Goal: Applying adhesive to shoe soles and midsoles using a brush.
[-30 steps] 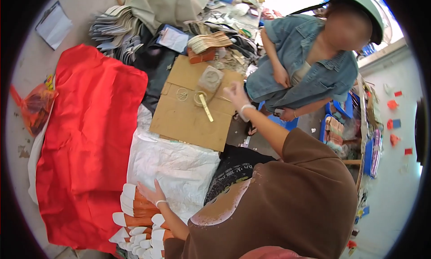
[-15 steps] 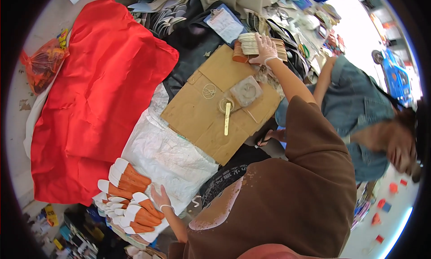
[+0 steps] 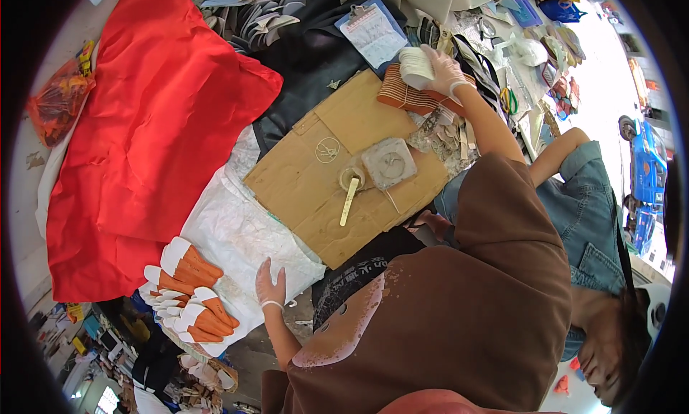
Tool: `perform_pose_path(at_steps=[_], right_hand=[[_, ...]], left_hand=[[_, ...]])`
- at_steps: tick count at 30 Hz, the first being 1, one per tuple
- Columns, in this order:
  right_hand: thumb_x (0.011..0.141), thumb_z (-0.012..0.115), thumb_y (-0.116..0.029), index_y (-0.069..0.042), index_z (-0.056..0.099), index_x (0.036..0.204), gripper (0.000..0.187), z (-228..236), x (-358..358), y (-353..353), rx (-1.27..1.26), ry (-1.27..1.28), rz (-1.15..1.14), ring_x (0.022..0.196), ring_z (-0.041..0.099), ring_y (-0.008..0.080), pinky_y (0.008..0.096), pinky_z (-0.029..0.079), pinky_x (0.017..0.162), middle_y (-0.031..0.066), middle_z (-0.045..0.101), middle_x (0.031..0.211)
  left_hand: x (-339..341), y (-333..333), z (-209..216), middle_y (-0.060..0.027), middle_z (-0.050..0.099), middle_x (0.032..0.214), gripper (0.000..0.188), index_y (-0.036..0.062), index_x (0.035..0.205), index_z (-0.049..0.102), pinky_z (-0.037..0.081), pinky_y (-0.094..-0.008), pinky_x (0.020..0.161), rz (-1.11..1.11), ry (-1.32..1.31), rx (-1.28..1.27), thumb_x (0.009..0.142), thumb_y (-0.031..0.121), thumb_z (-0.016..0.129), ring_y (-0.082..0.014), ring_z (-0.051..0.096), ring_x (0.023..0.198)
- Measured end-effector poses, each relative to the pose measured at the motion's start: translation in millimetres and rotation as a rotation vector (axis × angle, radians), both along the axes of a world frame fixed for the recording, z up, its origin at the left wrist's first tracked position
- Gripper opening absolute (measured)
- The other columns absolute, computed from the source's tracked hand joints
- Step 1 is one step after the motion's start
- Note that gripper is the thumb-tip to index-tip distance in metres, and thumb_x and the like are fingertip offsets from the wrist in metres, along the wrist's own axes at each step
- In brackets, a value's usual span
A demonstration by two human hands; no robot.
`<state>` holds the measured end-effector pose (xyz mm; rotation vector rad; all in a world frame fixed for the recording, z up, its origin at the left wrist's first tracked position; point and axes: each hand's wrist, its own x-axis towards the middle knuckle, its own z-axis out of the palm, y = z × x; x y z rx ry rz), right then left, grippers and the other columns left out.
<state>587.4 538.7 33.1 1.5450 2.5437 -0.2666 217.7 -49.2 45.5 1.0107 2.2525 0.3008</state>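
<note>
Your right hand [image 3: 443, 71] now has its gloved fingers curled over the pale stack [image 3: 414, 67] at the far side of the scene, thumb hidden, and the stack's broad white face is tipped toward the near left. That suggests the pale pieces are being handled as one bundle, apart from the layered brown stack [image 3: 402, 91] below; whether the bundle is fully clear of it, you cannot tell from here. Half a second earlier, that hand lay flatter with its fingers spread on top, and the pale layers sat edge-on over the brown ones; more of the brown stack shows now. Your left hand [image 3: 270, 283] is empty and loosely open, fingers pointing far, at the near right edge of the white sheet [image 3: 237, 234]. The fanned brown-and-white pieces [image 3: 194, 265] lie to its left, with a wider gap between than in the earlier view, where the hand was just beside them. Between your two hands, the cardboard [image 3: 308, 188] still bears the clear block [image 3: 390, 163], the round container [image 3: 352, 177] with the yellowish stick [image 3: 347, 204], and the thin pale loop [image 3: 328, 150].
</note>
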Motion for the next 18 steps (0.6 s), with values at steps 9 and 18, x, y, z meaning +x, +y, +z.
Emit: perform_pose_path(at_steps=[9,18], right_hand=[[0.061,0.086,-0.017,-0.006,0.027,0.145,0.103,87,30,-22,0.093,1.209,-0.187,0.117,0.051,0.0233,0.0353,0.042,0.102,0.0117,0.051,0.129],[0.077,0.064,-0.004,0.004,0.056,0.12,0.045,107,-116,-153,-1.124,1.842,-0.419,0.108,0.06,0.0275,0.0413,0.045,0.1,0.0122,0.063,0.114]], left_hand=[[9,115,13,-0.0212,0.057,0.128,0.051,0.0025,0.128,0.055,0.04,-0.0414,0.103,-0.167,-0.039,0.205,0.084,0.026,0.069,-0.0364,0.052,0.119],[60,244,70,-0.0186,0.003,0.159,0.135,0.0032,0.151,0.0,0.012,-0.04,0.119,-0.089,-0.555,0.813,0.056,0.037,0.09,-0.0305,0.006,0.147]])
